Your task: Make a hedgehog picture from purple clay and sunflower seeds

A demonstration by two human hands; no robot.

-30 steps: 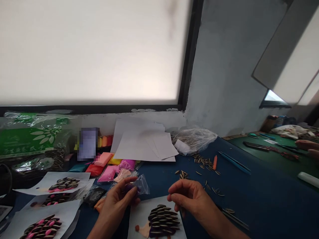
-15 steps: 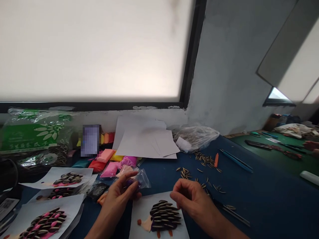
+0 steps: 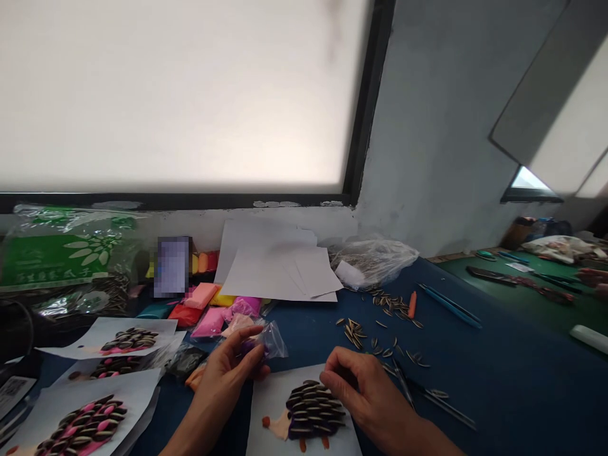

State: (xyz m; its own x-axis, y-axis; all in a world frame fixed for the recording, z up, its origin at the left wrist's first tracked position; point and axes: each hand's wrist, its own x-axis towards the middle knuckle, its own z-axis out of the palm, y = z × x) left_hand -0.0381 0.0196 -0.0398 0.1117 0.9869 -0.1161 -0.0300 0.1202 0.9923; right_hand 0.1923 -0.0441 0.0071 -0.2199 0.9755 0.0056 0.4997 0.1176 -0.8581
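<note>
My left hand [image 3: 232,364] is closed on a clear plastic bag of purple clay [image 3: 254,353], just above the sheet's top left corner. Thumb and fingertips of my right hand [image 3: 354,386] are pinched together at the upper right of a hedgehog picture [image 3: 313,408]; whatever they hold, if anything, is hidden. The hedgehog has striped sunflower seeds for spines on purple clay, a pale clay face, a brown nose and two brown feet. It lies on a sheet of white paper [image 3: 270,396].
Finished-looking seed hedgehogs on paper [image 3: 85,430] are stacked left. Behind lie coloured clay packets [image 3: 209,323], blank paper sheets [image 3: 280,272] and a green seed bag [image 3: 61,253]. Loose seeds [image 3: 354,332], an orange stick [image 3: 412,305], blue tweezers [image 3: 449,304] and metal tools [image 3: 446,408] lie right.
My right hand has shifted slightly left and down, so more of the metal tools beside it shows. The left hand stays nearly still with the bag.
</note>
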